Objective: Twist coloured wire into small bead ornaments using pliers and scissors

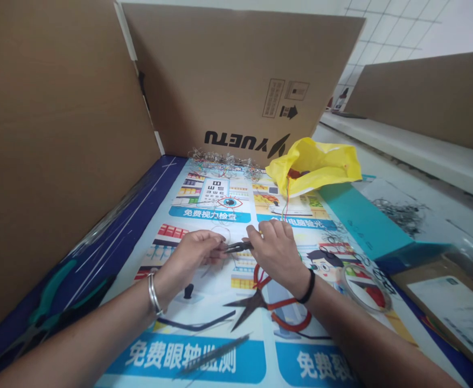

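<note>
Two bare hands work close together above an illustrated poster [266,350] spread over a bench. The right hand [277,253], a black band at its wrist, grasps dark needle-nose pliers [238,247], which lie between the hands with their tips at the left fingertips. The left hand [198,256], wearing a silver bracelet [153,293], pinches a fine wire [222,228]; its exact shape is hard to make out. Just below the right hand lie open scissors [256,304] with red handles, and nearer the viewer, a bundle of thin dark rods [218,355]. Teal-handled pliers [46,296] rest at left. Beyond the hands, a yellow bag [335,161] gapes open beside tangled wire pieces [228,161], before an upright cardboard panel [220,70]. A round clear container [385,285] sits at right.
</note>
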Demonstrator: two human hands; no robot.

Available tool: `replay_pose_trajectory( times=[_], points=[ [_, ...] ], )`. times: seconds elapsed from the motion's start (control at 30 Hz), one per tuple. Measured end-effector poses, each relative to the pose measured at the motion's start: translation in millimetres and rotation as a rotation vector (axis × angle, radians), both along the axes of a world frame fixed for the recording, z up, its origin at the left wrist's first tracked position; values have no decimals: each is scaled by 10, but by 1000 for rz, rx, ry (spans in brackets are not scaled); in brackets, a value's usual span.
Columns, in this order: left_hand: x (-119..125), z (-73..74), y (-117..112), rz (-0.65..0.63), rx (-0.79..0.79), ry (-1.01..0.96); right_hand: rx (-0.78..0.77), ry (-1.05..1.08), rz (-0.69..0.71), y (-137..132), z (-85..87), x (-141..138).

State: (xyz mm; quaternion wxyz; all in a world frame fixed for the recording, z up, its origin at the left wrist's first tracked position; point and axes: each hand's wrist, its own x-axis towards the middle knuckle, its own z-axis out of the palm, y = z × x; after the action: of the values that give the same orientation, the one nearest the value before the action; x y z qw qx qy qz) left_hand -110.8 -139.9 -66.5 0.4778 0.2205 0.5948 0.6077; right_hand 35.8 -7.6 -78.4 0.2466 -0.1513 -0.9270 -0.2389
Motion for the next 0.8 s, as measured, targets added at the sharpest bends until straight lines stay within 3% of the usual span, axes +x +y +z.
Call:
replay_pose_trajectory(
  times=[0.2,0.4,0.8],
  points=[
    [4,-1,-4,14,15,22,-83,37,-139,85,10,-3],
    [32,-16,6,65,-9,30,-32,22,50,-75,-14,-18],
    [120,-85,19,111,65,-80,79,41,44,-190,-13,-59]
  ],
)
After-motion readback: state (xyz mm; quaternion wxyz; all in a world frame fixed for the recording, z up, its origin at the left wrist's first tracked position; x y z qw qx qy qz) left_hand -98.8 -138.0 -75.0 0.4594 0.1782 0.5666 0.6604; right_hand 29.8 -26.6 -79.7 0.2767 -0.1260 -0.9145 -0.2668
